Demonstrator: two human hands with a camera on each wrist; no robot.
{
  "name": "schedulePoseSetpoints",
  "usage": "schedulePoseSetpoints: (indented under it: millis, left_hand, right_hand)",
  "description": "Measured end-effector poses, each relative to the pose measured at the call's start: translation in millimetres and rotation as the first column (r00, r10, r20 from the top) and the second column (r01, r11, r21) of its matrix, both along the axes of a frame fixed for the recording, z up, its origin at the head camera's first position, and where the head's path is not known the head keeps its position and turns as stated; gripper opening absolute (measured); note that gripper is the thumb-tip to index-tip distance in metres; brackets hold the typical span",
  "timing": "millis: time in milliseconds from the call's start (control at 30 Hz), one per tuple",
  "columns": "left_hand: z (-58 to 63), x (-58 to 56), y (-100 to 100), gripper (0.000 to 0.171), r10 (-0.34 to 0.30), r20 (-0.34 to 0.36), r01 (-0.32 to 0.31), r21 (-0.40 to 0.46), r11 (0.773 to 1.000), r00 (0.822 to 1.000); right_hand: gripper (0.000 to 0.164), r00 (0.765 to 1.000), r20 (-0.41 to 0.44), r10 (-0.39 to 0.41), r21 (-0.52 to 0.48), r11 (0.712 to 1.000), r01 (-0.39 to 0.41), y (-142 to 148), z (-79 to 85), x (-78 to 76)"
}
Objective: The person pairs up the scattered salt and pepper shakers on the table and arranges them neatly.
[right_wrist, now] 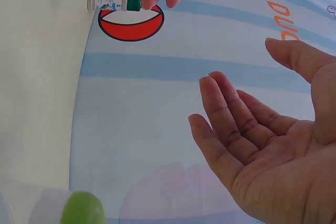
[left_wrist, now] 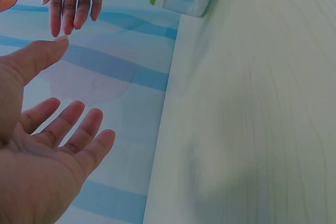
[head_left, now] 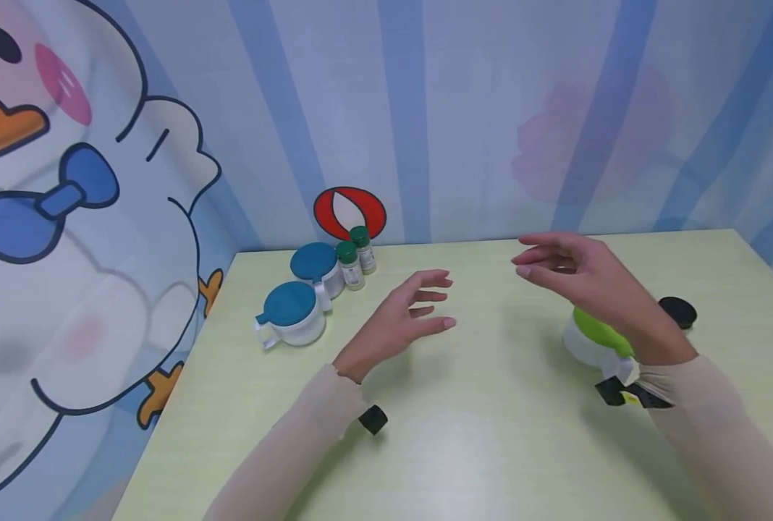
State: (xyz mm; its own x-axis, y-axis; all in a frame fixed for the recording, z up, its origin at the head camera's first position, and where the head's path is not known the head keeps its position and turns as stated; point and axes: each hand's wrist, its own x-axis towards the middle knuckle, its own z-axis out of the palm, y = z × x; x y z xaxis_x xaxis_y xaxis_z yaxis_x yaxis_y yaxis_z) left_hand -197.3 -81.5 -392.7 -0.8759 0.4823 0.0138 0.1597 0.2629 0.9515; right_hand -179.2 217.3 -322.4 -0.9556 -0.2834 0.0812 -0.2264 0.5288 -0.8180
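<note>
Above the middle of the table my left hand [head_left: 399,315] hovers with its fingers spread and loosely bent, holding nothing. My right hand [head_left: 572,268] is raised farther right, palm turned inward, and it too holds nothing. Below the right wrist sits a white container with a green lid [head_left: 595,333], partly covered by the forearm. Left of the left hand are a white pot with a blue lid [head_left: 289,304] and a second blue-lidded pot [head_left: 315,262] behind it. Beside them stand two small bottles, a front green-capped bottle [head_left: 350,268] and a rear green-capped bottle [head_left: 362,250].
A round black object [head_left: 678,311] lies right of the green-lidded container, partly behind the right forearm. The pale table [head_left: 465,434] meets a striped blue backdrop [head_left: 465,116] at its far edge. A printed duck [head_left: 100,304] covers the left side.
</note>
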Motion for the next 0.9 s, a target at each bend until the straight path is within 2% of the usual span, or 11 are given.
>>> schedulePoseSetpoints:
  millis: [400,667,900]
  left_hand:
    - [2.2,4.0,-26.6,0.067,0.058,-0.009,-0.058,-0.022,0.998,0.998]
    - [5.7,8.2,-41.3,0.067,0.094,-0.019,-0.094,-0.025,0.995,0.995]
    - [7.6,11.1,-53.2,0.068,0.122,-0.025,-0.122,-0.021,0.992,0.992]
  right_hand:
    - [0.053,0.997,0.053,0.065,-0.107,0.992,-0.059,-28.0,-6.5,-12.4]
    - [0.055,0.992,0.023,0.126,-0.087,0.989,-0.123,-42.5,-12.8,-22.0]
    - [0.056,0.988,0.045,0.147,-0.102,0.985,-0.142,-52.5,-19.2,-28.9]
